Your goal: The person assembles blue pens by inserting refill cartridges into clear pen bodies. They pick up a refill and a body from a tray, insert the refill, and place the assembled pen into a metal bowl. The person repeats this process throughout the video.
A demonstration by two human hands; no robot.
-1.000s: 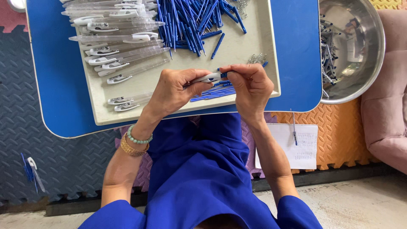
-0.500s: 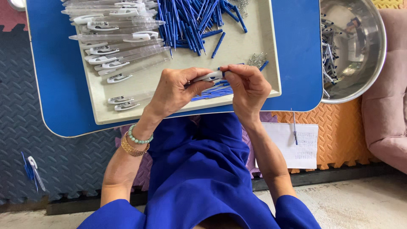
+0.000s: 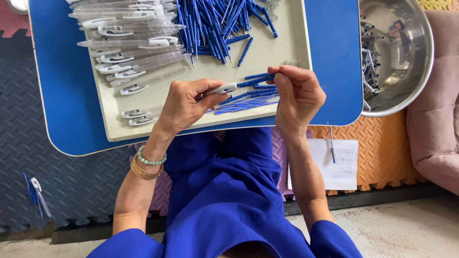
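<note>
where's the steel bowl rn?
Head view, upper right: the steel bowl sits beside the blue table, just past its right edge, holding small metal parts, with a pink cushion to its right.

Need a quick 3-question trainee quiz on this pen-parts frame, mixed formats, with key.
1. True or false: the left hand holds a clear pen barrel with a white clip.
2. The right hand pinches which part? A) thin blue pen refill B) metal spring C) sheet of paper
3. What stands to the right of the blue folding table?

Key: 1 true; 2 A; 3 a round steel bowl holding small pen parts.
</note>
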